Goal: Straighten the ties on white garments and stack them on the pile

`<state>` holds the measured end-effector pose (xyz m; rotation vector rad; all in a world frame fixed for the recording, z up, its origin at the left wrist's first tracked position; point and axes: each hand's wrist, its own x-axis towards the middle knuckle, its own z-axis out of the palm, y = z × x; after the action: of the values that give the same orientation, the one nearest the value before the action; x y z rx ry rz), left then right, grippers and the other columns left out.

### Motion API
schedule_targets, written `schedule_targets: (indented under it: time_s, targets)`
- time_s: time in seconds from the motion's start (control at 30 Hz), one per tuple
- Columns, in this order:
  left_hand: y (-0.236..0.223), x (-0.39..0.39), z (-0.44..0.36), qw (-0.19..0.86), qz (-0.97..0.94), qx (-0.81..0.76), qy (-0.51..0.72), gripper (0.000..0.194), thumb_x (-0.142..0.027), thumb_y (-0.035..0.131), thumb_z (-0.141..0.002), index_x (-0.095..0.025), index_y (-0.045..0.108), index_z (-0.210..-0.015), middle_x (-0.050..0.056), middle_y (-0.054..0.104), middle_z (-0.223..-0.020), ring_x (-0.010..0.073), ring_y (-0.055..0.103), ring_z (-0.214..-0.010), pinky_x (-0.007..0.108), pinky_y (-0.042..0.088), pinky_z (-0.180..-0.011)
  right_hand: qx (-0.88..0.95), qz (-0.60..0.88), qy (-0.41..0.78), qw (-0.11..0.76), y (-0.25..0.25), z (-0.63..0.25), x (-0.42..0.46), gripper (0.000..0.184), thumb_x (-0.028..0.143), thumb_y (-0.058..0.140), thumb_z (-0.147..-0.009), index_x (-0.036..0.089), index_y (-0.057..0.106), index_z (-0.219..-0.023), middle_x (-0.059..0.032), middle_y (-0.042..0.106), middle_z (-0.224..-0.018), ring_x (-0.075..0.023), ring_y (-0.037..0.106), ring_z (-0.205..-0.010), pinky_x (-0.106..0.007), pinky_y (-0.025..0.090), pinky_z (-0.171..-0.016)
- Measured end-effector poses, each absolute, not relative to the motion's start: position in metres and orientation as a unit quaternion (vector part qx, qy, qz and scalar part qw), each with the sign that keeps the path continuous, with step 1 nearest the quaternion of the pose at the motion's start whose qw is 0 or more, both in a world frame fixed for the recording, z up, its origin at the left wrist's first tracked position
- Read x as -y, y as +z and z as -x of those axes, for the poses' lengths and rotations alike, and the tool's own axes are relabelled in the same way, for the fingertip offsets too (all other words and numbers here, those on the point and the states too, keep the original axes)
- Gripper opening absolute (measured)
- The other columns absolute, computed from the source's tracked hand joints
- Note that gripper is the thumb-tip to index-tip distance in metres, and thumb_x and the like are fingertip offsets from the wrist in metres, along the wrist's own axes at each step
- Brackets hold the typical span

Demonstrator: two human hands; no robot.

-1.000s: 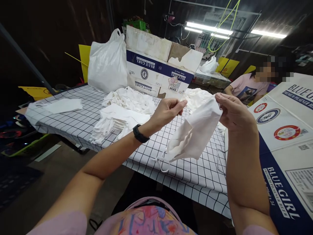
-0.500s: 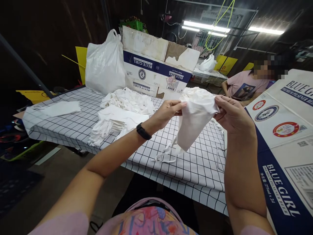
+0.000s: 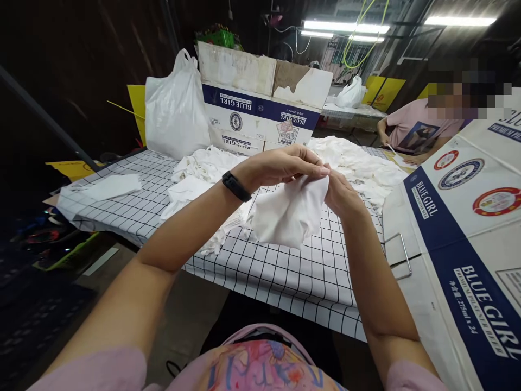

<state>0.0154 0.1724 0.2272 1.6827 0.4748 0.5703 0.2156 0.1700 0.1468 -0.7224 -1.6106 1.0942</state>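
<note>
A white cloth piece (image 3: 288,214) hangs crumpled over the checked tabletop, pinched at its upper edge by both hands. My left hand (image 3: 280,163), a black band on its wrist, has its thumb and fingers closed on the cloth. Close against it, my right hand (image 3: 342,190) grips the same edge; some of its fingers are hidden. Beyond the left forearm lie a loose heap of white cloth (image 3: 209,163) and a stack of flat white pieces (image 3: 185,193). A larger white cloth heap (image 3: 358,163) spreads behind my right hand.
The table (image 3: 277,277) has a black-and-white grid cover. A cardboard panel (image 3: 244,117) and a white plastic bag (image 3: 175,117) stand at the back. Cardboard (image 3: 443,217) leans at right beside a metal wire loop (image 3: 401,255). Another person (image 3: 423,127) sits beyond it.
My hands have come together from holding the cloth spread between them. The cloth now bunches and hangs lower to the left. The view has shifted, showing more of the right-hand heap.
</note>
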Motion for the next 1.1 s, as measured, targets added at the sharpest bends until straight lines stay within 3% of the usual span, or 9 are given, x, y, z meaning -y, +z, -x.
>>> schedule_targets:
  time_s: [0.17,0.27,0.4,0.5,0.73,0.93,1.1]
  targets:
    - [0.232,-0.174,0.005,0.550,-0.740,-0.259,0.288,0.029,-0.027,0.089,-0.077,-0.015,0.065,-0.064,0.001,0.056,-0.061,0.0120,0.057,-0.056,0.028,0.045,-0.054,0.657,0.269,0.522,0.472,0.131,-0.210,-0.166,0.048,0.070,0.069,-0.087,0.024,0.072,-0.076,-0.0023,0.063,-0.074,-0.0177,0.060,-0.073,-0.032,0.052,-0.067]
    - [0.229,-0.176,0.021,0.535,-0.723,-0.287,0.330,0.024,-0.022,0.089,-0.076,-0.016,0.068,-0.065,0.001,0.056,-0.060,0.0141,0.059,-0.059,0.031,0.048,-0.059,0.655,0.291,0.549,0.431,0.127,-0.226,-0.162,0.043,0.060,0.081,-0.081,0.021,0.068,-0.068,0.0008,0.056,-0.064,-0.0120,0.049,-0.059,-0.027,0.042,-0.055]
    - [0.226,-0.182,0.044,0.534,-0.719,-0.300,0.327,0.022,-0.029,0.088,-0.078,-0.015,0.073,-0.068,0.003,0.058,-0.062,0.0149,0.059,-0.061,0.029,0.045,-0.058,0.635,0.331,0.543,0.439,0.121,-0.254,-0.163,0.046,0.055,0.087,-0.076,0.019,0.064,-0.060,0.0037,0.046,-0.056,-0.0082,0.037,-0.051,-0.024,0.030,-0.048]
    - [0.225,-0.186,0.059,0.535,-0.720,-0.301,0.323,0.021,-0.032,0.086,-0.080,-0.016,0.076,-0.071,0.005,0.063,-0.067,0.0144,0.060,-0.064,0.027,0.045,-0.058,0.615,0.361,0.528,0.461,0.118,-0.273,-0.165,0.045,0.054,0.090,-0.070,0.018,0.065,-0.059,0.0033,0.047,-0.055,-0.0082,0.038,-0.050,-0.023,0.029,-0.045]
    - [0.217,-0.195,0.073,0.540,-0.663,-0.366,0.367,0.013,-0.020,0.085,-0.079,-0.015,0.076,-0.071,0.005,0.068,-0.070,0.0152,0.066,-0.067,0.028,0.052,-0.063,0.579,0.389,0.499,0.515,0.125,-0.285,-0.163,0.040,0.051,0.092,-0.067,0.019,0.068,-0.066,0.0022,0.051,-0.057,-0.0093,0.042,-0.050,-0.023,0.033,-0.044]
    - [0.204,-0.199,0.071,0.555,-0.699,-0.323,0.314,0.020,-0.031,0.089,-0.074,-0.013,0.081,-0.079,0.010,0.076,-0.081,0.0149,0.070,-0.071,0.023,0.053,-0.061,0.579,0.392,0.473,0.536,0.132,-0.279,-0.162,0.038,0.050,0.091,-0.069,0.020,0.068,-0.067,0.0029,0.049,-0.057,-0.0095,0.039,-0.049,-0.023,0.030,-0.042]
    - [0.199,-0.198,0.066,0.552,-0.704,-0.320,0.310,0.022,-0.033,0.089,-0.075,-0.013,0.081,-0.079,0.009,0.075,-0.078,0.0133,0.068,-0.067,0.022,0.052,-0.058,0.579,0.390,0.476,0.534,0.134,-0.279,-0.159,0.037,0.050,0.091,-0.069,0.020,0.069,-0.066,0.0029,0.047,-0.056,-0.0088,0.038,-0.049,-0.022,0.030,-0.042]
